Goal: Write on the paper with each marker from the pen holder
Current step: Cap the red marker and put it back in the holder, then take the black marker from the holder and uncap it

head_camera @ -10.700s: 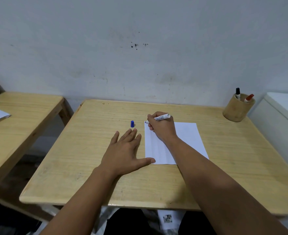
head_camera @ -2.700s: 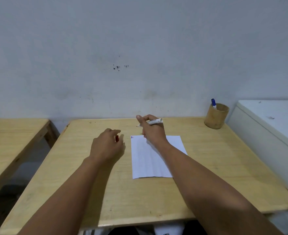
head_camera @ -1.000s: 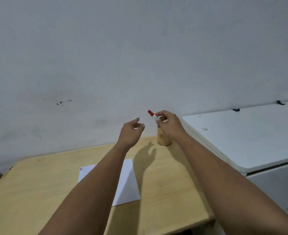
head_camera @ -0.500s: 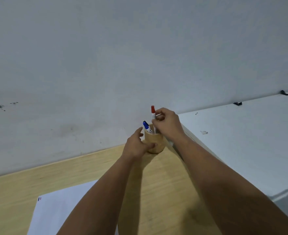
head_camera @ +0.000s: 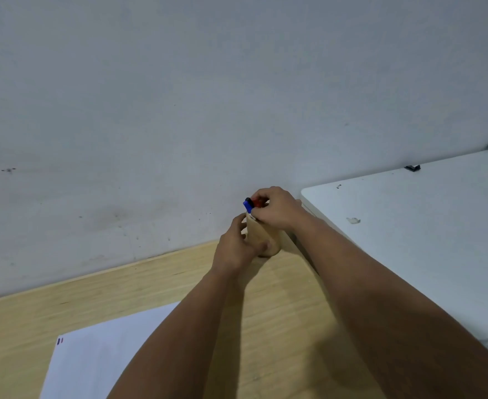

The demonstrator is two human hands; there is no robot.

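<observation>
The wooden pen holder (head_camera: 261,234) stands at the table's back right corner, close to the wall. My left hand (head_camera: 235,250) grips its left side and base. My right hand (head_camera: 278,208) is curled over the holder's mouth, with its fingertips pinching the red marker (head_camera: 256,202), whose cap just shows. The blue marker (head_camera: 248,206) leans out of the holder right beside it, with a bit of black above its cap. The white paper (head_camera: 104,358) lies at the lower left, with small blue and red marks (head_camera: 60,341) in its top left corner.
A white cabinet top (head_camera: 415,240) adjoins the wooden table (head_camera: 156,286) on the right, just behind my right wrist. The grey wall (head_camera: 237,96) rises directly behind the holder.
My right hand has lowered the red marker deep into the holder, beside the blue one. My left hand has closed more firmly around the holder. The camera has moved closer.
</observation>
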